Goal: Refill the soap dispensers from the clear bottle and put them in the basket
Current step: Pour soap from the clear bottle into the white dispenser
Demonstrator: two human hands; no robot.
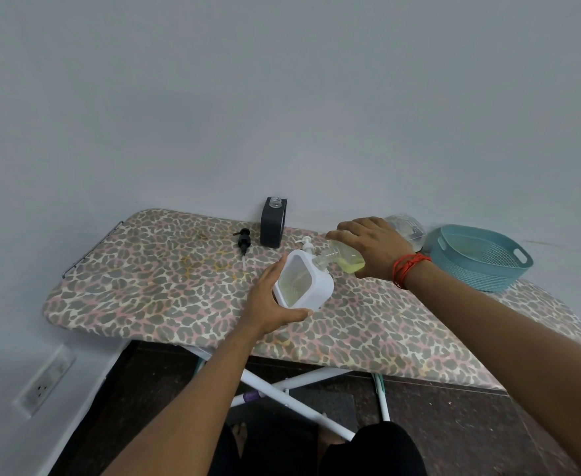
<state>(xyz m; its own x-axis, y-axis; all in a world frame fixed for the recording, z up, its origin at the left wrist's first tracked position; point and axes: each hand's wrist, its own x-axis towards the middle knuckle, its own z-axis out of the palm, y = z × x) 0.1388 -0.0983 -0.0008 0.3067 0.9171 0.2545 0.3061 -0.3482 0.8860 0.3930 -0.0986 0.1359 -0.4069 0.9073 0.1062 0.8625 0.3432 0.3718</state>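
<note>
Refill under way: right hand (368, 247) clamps the tilted clear bottle (345, 259) at the white dispenser (302, 285), left hand (271, 302) gripping it on the table (144, 286); black dispenser (272, 222) uncapped, basket (481, 257) holds none.

Bare forearms, no sleeves. Red-orange cord bracelet (410, 267) looped several times around the right wrist. Black clothing (375, 451) over the legs.

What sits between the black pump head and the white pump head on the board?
In the head view, the black dispenser, uncapped, stands upright between them, set slightly farther back.
</note>
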